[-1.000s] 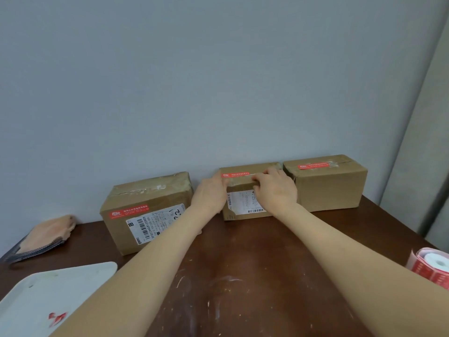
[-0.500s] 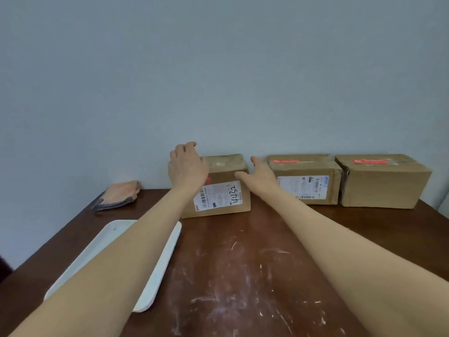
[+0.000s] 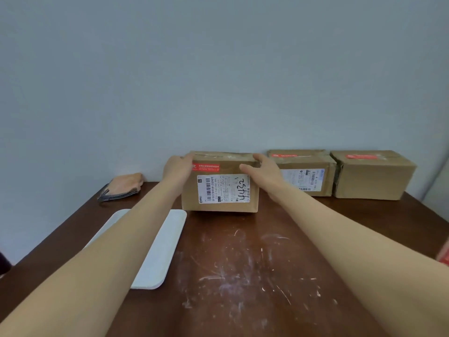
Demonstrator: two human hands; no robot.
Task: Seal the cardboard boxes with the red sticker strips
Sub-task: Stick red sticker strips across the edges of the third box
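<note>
Three cardboard boxes stand in a row along the wall. The left box [image 3: 220,190] carries a white shipping label and a red sticker strip [image 3: 206,167] on its front near the top edge. My left hand [image 3: 178,167] grips its upper left corner and my right hand [image 3: 263,170] grips its upper right corner. The box looks slightly raised or tilted off the table at its front. The middle box [image 3: 303,173] and the right box [image 3: 371,176] each have a red strip on top.
A white tray [image 3: 160,249] lies on the brown table to the left, partly under my left forearm. A folded cloth [image 3: 124,186] sits at the back left by the wall. A red sticker roll [image 3: 443,254] peeks in at the right edge.
My hands left the middle box, moved left and took hold of the left box by both top corners. The camera view swung left and closer.
</note>
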